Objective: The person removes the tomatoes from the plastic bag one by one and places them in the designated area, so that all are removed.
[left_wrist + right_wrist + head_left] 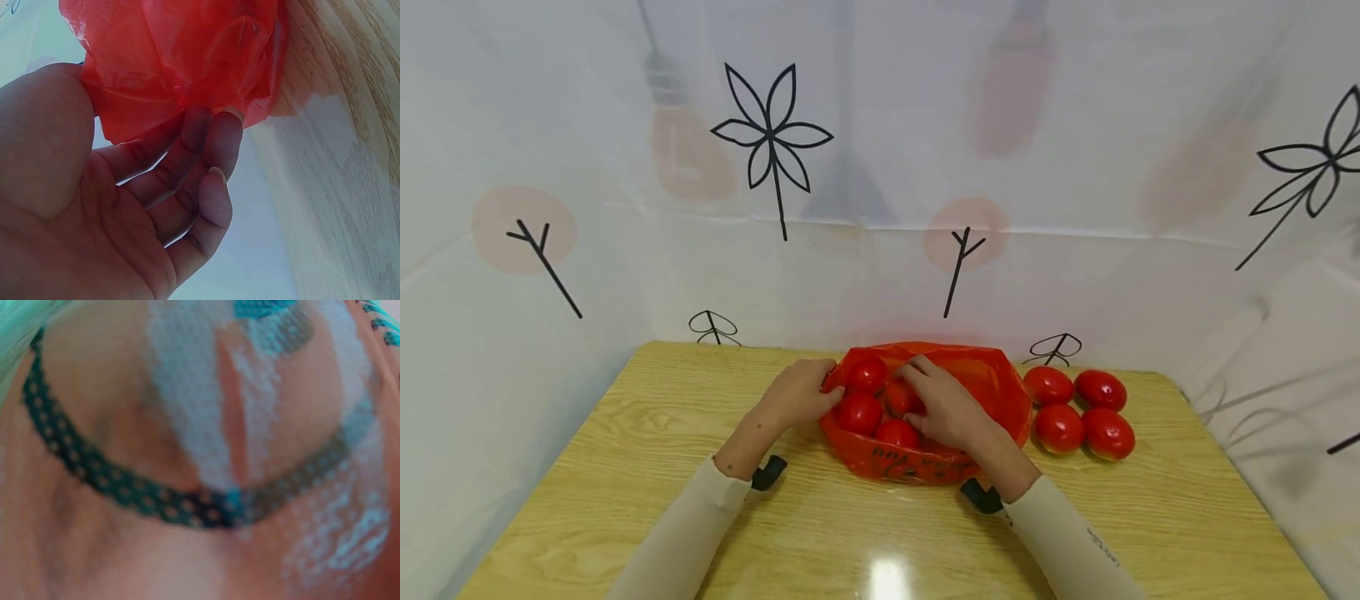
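Observation:
A red plastic bag [917, 471] with dark printing lies open on the table, several shiny red tomatoes [859, 413] in its left half. My left hand [797, 393] holds the bag's left rim, the thumb on the inner side. In the left wrist view, the bag's thin film [181, 62] passes between thumb and curled fingers [215, 200]. Inside the bag, my right hand [946, 408] curls its fingers round a tomato [898, 398], partly hiding it. The right wrist view is a blurred close-up of a printed surface, with neither fingers nor tomato in sight.
Right of the bag, several more red tomatoes [1060, 428] sit grouped on the wooden table [700, 533]. White cloth [880, 275] with flower drawings hangs behind the table and along both sides. Dark camera mounts [769, 473] stick out under both wrists.

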The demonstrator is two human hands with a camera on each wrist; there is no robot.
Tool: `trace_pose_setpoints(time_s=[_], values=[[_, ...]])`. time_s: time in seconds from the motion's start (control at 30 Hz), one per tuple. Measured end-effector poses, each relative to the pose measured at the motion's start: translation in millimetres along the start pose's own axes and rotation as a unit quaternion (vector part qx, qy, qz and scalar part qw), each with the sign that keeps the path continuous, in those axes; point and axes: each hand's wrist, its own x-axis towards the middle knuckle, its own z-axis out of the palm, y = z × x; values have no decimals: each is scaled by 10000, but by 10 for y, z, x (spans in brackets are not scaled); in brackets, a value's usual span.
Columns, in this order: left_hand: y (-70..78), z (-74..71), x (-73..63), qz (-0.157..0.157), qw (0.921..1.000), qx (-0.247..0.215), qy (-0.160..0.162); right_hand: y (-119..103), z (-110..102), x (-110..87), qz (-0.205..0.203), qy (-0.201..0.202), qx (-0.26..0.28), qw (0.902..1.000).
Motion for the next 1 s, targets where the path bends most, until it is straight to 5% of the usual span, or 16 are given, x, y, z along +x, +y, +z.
trace_pose_setpoints(time_s=[1.0], values=[[-5,-8,0,-41,10000,-75,-33,-210,-202,-329,462,904,270,9945]])
